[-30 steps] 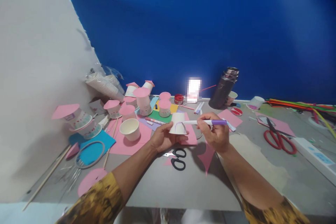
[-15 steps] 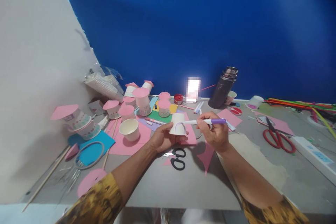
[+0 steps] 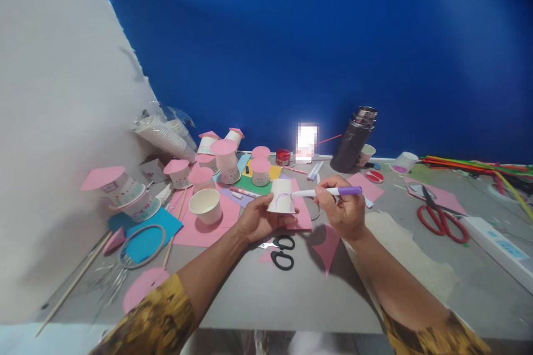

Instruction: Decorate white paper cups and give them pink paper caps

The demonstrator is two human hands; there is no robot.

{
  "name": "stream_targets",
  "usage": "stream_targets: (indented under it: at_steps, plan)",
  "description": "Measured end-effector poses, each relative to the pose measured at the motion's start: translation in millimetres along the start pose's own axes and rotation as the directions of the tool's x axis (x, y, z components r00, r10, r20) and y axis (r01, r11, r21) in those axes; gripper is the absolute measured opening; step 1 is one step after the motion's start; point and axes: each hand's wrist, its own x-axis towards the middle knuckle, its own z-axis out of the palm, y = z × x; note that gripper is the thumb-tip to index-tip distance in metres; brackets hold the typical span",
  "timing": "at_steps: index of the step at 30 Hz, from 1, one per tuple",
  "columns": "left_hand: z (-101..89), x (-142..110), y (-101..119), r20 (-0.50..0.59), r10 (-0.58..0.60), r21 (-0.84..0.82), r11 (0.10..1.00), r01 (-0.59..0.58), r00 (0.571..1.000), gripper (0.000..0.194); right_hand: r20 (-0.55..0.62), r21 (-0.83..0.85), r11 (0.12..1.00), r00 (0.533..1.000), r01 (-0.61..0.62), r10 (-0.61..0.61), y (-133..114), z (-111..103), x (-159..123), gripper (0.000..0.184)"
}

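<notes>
Blue backing (image 3: 266,55) stands behind the far edge of the grey table (image 3: 250,299). Between that and the near edge, the left hand (image 3: 260,221) curls around an upside-down paper cup (image 3: 281,189), likely light and easily dented, best held by its stiffer rim; the right hand (image 3: 342,212) pinches a purple-ended marker (image 3: 345,191), probably smooth, firm.

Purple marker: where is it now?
In the head view, the purple marker is in the right hand, right of centre, its tip at the white cup.
</notes>
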Motion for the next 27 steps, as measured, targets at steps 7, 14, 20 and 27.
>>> stream_targets:
  at_steps: [7, 14, 20, 27]
  plan:
    - [0.8, 0.0, -0.6, 0.003, 0.017, -0.014, 1.000, -0.017, 1.000, 0.043, 0.029, -0.017, 1.000, 1.000, 0.008, -0.007, -1.3, 0.5, 0.4, 0.017]
    - [2.3, -0.1, 0.6, -0.008, 0.026, -0.044, 0.999, -0.027, 1.000, 0.043, 0.016, -0.017, 1.000, 1.000, 0.005, -0.004, 0.9, 0.1, 0.3, 0.017]
    - [3.6, 0.4, 0.2, 0.024, 0.011, -0.065, 0.998, -0.010, 1.000, 0.042, 0.015, 0.007, 1.000, 1.000, -0.010, 0.010, -1.1, 0.1, 0.4, 0.017]
    - [6.5, -0.1, 1.9, -0.003, 0.015, -0.077, 0.997, -0.015, 1.000, 0.048, 0.037, 0.045, 0.998, 0.999, -0.041, 0.039, -2.5, -0.6, 1.2, 0.015]
